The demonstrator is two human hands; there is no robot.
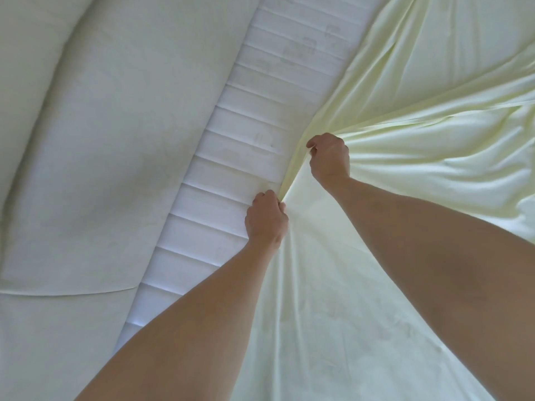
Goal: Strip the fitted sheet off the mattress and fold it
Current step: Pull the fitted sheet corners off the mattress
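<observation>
Hands both grip the edge of the pale yellow sheet (405, 117): the left hand (267, 219) pinches it near centre, the right hand (330, 159) bunches it toward 1 o'clock. Sheet covers the frame from 12 to 6 o'clock; bare ribbed mattress (220, 169) shows beside it, toward 10 o'clock.

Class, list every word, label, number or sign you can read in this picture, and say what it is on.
None can be read.
The quilted mattress bears faint grey marks, too blurred to read.
The pale yellow fitted sheet, gripped by the left hand and the right hand, is plain.
</observation>
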